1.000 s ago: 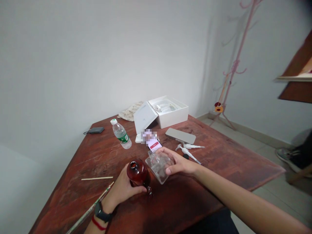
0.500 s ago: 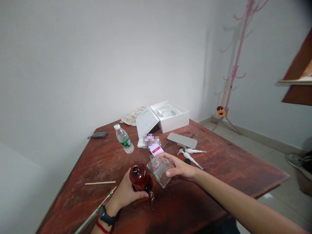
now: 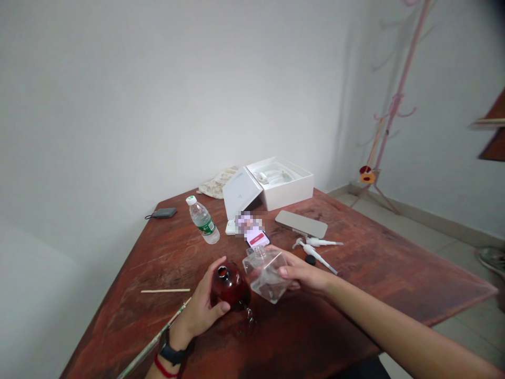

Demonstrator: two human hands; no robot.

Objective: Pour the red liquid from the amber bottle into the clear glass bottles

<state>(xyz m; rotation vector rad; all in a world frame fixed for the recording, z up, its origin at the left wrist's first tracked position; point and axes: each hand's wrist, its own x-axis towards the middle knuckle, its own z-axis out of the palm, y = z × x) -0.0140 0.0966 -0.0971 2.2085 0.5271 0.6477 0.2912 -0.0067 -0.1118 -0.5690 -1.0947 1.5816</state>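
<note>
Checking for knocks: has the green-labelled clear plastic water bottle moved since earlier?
No; the water bottle keeps its place left of the open white rectangular box.

Some fingers of the left hand [image 3: 201, 309] are hidden by the round, dark amber glass bottle [image 3: 236, 288], and some of the right hand [image 3: 304, 271] lie behind the clear, square-sided bottle [image 3: 270, 287]. Coarse squares blur the upper screen of the dark-edged phone [image 3: 259, 240], and the print on the green label [image 3: 206, 227] is too small to read. The top edge crops the pink metal coat rack [image 3: 395, 102], the right edge the grey shoe [image 3: 491, 257].
</note>
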